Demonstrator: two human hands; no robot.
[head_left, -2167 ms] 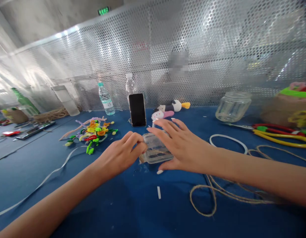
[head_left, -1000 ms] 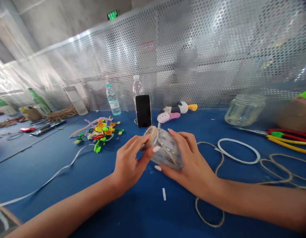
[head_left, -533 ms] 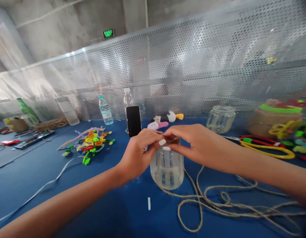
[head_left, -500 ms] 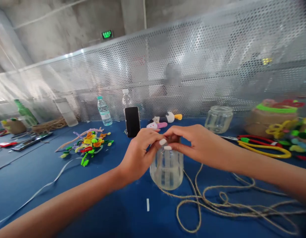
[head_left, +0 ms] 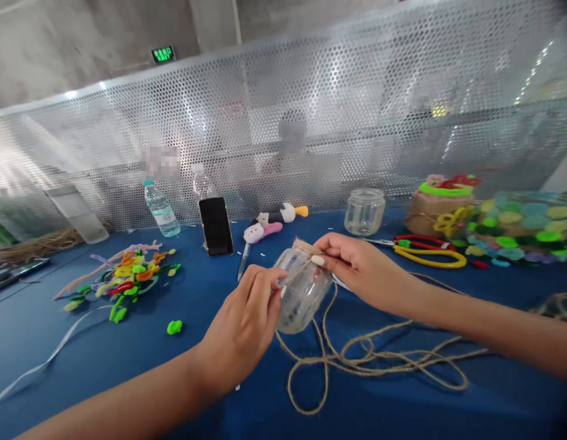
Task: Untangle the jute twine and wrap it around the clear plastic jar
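Note:
A clear glass jar (head_left: 304, 299) leans over in front of me, its mouth towards the upper right. Twine is wound round its neck. My right hand (head_left: 356, 263) is closed on the neck, thumb against the wound part. Beside the jar's left side, my left hand (head_left: 246, 318) pinches a strand of twine that slants across the glass up to the neck; its fingertips are partly hidden. Loose loops of jute twine (head_left: 356, 366) lie on the blue table to the right and below the jar.
Behind stand a phone (head_left: 216, 226), a water bottle (head_left: 161, 211) and another glass jar (head_left: 364, 212). Stuffed toys (head_left: 265, 229) lie behind my hands. Scissors (head_left: 430, 252) and a burlap-wrapped jar (head_left: 434, 211) are at right, fuzzy coloured craft pieces (head_left: 131, 269) at left.
The jar has gone from upright to tilted. My left hand has come down from the rim to the jar's left side, while my right hand stays at the neck. The view has turned right.

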